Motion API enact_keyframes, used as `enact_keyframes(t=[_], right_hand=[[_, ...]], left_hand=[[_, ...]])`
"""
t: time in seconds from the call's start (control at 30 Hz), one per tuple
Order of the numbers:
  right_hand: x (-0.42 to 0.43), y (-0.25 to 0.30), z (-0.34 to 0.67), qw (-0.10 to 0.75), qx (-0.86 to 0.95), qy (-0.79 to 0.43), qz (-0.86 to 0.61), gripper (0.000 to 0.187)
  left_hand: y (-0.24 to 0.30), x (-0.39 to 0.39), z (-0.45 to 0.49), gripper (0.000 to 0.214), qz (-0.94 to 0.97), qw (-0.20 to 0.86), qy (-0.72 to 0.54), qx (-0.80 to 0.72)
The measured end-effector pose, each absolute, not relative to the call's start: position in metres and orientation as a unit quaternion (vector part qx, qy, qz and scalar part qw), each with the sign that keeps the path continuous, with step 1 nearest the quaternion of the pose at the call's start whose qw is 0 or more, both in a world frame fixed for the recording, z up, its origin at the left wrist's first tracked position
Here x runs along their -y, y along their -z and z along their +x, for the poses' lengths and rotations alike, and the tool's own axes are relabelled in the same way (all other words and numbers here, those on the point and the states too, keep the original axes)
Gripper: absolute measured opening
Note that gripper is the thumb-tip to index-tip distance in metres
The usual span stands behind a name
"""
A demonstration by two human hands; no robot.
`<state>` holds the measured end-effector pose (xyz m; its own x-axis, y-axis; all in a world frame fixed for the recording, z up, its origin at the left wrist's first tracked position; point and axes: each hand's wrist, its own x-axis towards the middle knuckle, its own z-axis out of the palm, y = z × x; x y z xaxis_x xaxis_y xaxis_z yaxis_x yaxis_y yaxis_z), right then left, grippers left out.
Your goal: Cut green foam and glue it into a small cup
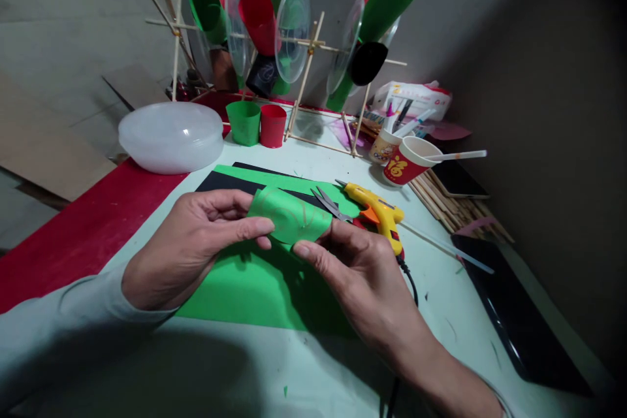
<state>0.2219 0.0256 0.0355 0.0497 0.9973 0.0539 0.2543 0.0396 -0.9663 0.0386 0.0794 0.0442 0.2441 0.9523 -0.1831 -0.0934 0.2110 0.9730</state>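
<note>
Both hands hold a small curved piece of green craft foam or card (289, 214) with faint drawn lines on it. My left hand (196, 241) pinches its left end, the thumb lying across the front. At the right end, my right hand (362, 274) grips it with the thumb below and fingers behind. Under the hands lie a large green sheet (235, 290) and a black sheet (230, 184). Just beyond my right hand rest open scissors (333, 206) and a yellow hot glue gun (377, 206) with a glue stick in its back.
A wooden stick frame (308, 72) with green, red and black cups and clear discs stands at the back. Before it are a green cup (243, 124) and red cup (273, 126). Plastic lids (171, 137) lie left; paper cups (409, 160) and a black tablet-like slab (519, 313) lie right.
</note>
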Motion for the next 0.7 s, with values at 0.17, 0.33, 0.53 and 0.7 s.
enact_keyframes(t=[0.17,0.33,0.53,0.7], right_hand=[[-0.025,-0.036,0.225,0.439,0.566,-0.428,-0.551,0.027],[-0.030,-0.035,0.229,0.406,0.578,-0.448,-0.548,0.027],[-0.032,-0.040,0.232,0.390,0.581,-0.461,-0.546,0.042],[-0.034,-0.040,0.235,0.455,0.548,-0.426,-0.557,0.030]], left_hand=[[-0.042,-0.082,0.035,0.018,0.474,0.652,-0.394,-0.442],[-0.036,-0.089,0.031,0.021,0.507,0.678,-0.341,-0.408],[-0.037,-0.091,0.032,0.021,0.484,0.695,-0.351,-0.399],[-0.043,-0.096,0.025,0.026,0.597,0.582,-0.324,-0.447]])
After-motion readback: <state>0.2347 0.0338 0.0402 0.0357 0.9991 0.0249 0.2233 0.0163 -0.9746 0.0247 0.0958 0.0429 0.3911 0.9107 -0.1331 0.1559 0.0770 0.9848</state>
